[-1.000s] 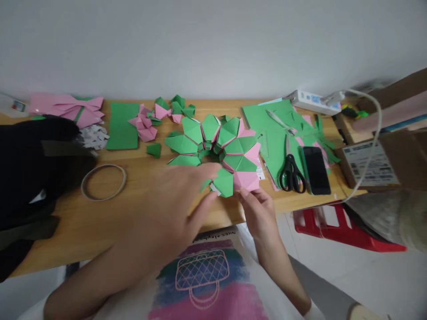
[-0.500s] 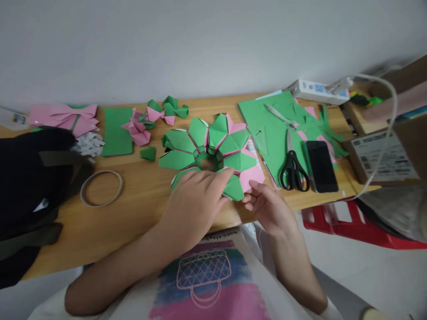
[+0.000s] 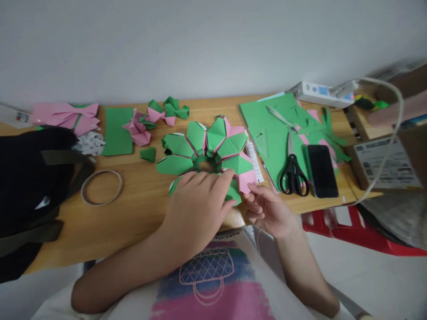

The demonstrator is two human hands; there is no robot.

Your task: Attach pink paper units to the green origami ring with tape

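Note:
A ring-shaped folded paper flower, with green petals and pink layers, lies on the wooden table in front of me. My left hand is laid over its front side, fingers closed on the petals there and covering several of them. At the ring's right front, a pink paper petal is pinched between the thumb and fingers of my right hand. A green petal shows partly between my two hands. The undersides of the petals are hidden.
Folded pink and green pieces lie at the back left, near a green sheet and a tape ring. On the right are scissors, a phone, green paper and a power strip. A black bag stands left.
The pink petal in my right hand has moved left and now looks folded inward, less spread. My left hand has stayed on the flower, which has shifted slightly left.

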